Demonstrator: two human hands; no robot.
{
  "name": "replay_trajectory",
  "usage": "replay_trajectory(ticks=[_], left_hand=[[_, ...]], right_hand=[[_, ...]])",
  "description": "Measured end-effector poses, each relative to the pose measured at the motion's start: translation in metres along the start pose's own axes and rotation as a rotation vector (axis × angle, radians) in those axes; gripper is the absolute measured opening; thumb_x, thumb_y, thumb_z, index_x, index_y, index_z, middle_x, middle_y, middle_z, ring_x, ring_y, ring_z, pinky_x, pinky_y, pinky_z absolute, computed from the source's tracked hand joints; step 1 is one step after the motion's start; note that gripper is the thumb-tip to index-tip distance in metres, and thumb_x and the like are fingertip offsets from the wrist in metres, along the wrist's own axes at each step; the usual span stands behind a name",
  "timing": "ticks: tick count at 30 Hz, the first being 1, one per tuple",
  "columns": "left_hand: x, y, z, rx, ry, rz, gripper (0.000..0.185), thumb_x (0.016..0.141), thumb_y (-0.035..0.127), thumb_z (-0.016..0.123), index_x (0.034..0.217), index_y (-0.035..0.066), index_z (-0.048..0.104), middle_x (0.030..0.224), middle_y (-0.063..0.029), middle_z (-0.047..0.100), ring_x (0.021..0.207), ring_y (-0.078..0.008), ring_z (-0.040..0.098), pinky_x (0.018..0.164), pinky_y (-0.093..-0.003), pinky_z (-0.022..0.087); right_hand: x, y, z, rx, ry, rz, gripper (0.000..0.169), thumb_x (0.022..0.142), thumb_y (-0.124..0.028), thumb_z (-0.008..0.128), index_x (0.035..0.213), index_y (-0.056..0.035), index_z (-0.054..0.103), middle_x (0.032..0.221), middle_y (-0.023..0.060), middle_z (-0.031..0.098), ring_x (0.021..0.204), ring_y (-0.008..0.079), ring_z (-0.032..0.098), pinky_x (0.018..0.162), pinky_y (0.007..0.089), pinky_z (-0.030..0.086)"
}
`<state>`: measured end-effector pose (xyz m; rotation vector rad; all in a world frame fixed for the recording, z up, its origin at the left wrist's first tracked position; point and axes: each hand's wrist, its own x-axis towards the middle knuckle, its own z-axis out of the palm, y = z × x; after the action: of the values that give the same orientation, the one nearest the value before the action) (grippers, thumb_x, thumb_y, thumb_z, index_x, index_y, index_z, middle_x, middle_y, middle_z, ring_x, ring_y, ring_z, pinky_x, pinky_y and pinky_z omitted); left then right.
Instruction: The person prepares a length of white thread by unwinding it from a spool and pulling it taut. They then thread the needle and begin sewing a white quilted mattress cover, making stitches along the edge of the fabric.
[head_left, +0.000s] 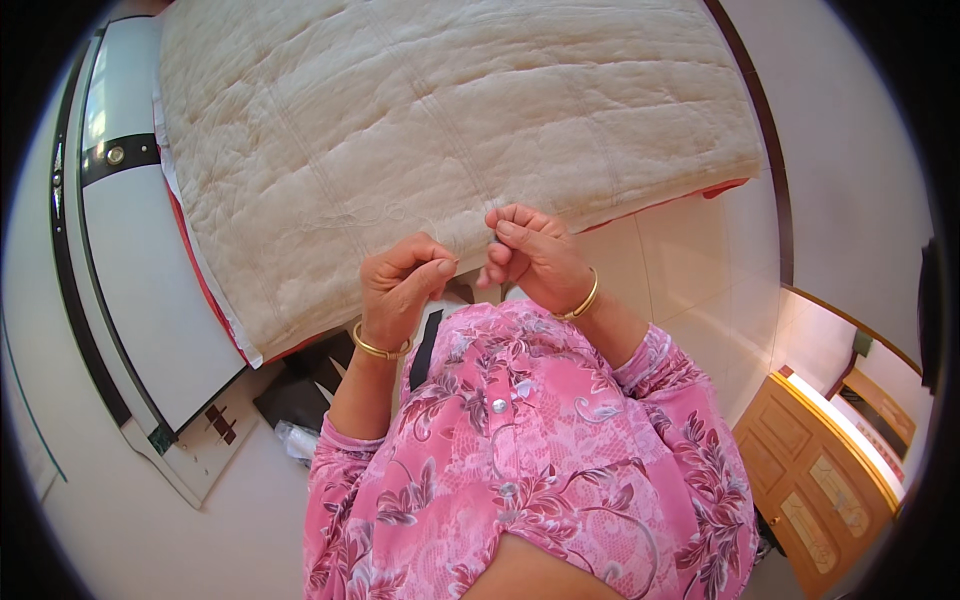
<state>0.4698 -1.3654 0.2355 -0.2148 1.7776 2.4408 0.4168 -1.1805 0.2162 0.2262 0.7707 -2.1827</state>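
My left hand (409, 289), with a gold-coloured bangle at the wrist, pinches thumb against forefinger. A thin pale tip, apparently thread, pokes out of that pinch. To its right my right hand (536, 255) is raised, thumb and forefinger pressed together; whatever is between them is too small to make out. Something small and dark shows at its fingers. Both hands are above the near edge of a thick cream cotton quilt batting (450, 135). Loose loops of pale thread (352, 220) lie on the batting, trailing toward my left hand.
Red fabric (660, 202) shows beneath the batting's edge. At the left stands a white and black glossy headboard or cabinet panel (165, 277). A clear plastic bag (298, 441) lies on the floor at lower left. A wooden door (817, 480) stands at lower right, beyond floor tiles (682, 262).
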Motion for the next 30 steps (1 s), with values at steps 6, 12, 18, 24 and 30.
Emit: replay_trajectory(ticks=[6, 12, 18, 24, 30], left_hand=[[-0.01, 0.041, 0.029, -0.108, -0.092, 0.274, 0.006, 0.075, -0.004, 0.056, 0.072, -0.008, 0.058, 0.071, -0.0159, 0.057, 0.056, -0.0211, 0.056, 0.05, -0.0287, 0.045], [-0.015, 0.13, 0.073, -0.398, -0.686, 0.638, 0.01, 0.074, -0.003, 0.057, 0.066, -0.008, 0.061, 0.064, -0.0169, 0.06, 0.046, -0.022, 0.055, 0.042, -0.0274, 0.048], [-0.011, 0.132, 0.088, -0.4, -0.758, 0.783, 0.009, 0.072, -0.005, 0.056, 0.066, -0.007, 0.061, 0.065, -0.0168, 0.059, 0.047, -0.022, 0.055, 0.042, -0.026, 0.046], [-0.009, 0.128, 0.088, -0.417, -0.763, 0.817, 0.008, 0.073, -0.005, 0.054, 0.068, -0.007, 0.061, 0.066, -0.0172, 0.059, 0.048, -0.0221, 0.055, 0.042, -0.0258, 0.045], [-0.013, 0.128, 0.079, -0.425, -0.715, 0.827, 0.008, 0.073, -0.005, 0.053, 0.069, -0.007, 0.06, 0.068, -0.0176, 0.058, 0.05, -0.0221, 0.055, 0.042, -0.0256, 0.044]], right_hand=[[0.007, 0.005, 0.012, 0.209, 0.106, -0.095, 0.013, 0.09, -0.014, 0.049, 0.095, -0.0046, 0.057, 0.083, 0.0082, 0.06, 0.078, 0.0214, 0.061, 0.069, 0.0352, 0.051], [0.01, 0.007, 0.01, 0.227, 0.066, -0.11, 0.01, 0.088, -0.012, 0.053, 0.093, -0.0042, 0.058, 0.081, 0.0075, 0.061, 0.072, 0.0185, 0.06, 0.063, 0.033, 0.05], [0.009, 0.004, 0.016, 0.196, 0.138, -0.085, 0.009, 0.086, -0.011, 0.054, 0.091, -0.0035, 0.058, 0.077, 0.0063, 0.061, 0.066, 0.0179, 0.06, 0.058, 0.0322, 0.05], [0.007, 0.004, 0.013, 0.161, 0.149, -0.094, 0.009, 0.086, -0.011, 0.056, 0.089, -0.0037, 0.058, 0.076, 0.0066, 0.061, 0.065, 0.0178, 0.06, 0.057, 0.0321, 0.05], [0.01, 0.007, 0.013, 0.133, 0.128, -0.099, 0.009, 0.085, -0.012, 0.057, 0.088, -0.0034, 0.057, 0.076, 0.0071, 0.061, 0.065, 0.0181, 0.06, 0.056, 0.0325, 0.051]])
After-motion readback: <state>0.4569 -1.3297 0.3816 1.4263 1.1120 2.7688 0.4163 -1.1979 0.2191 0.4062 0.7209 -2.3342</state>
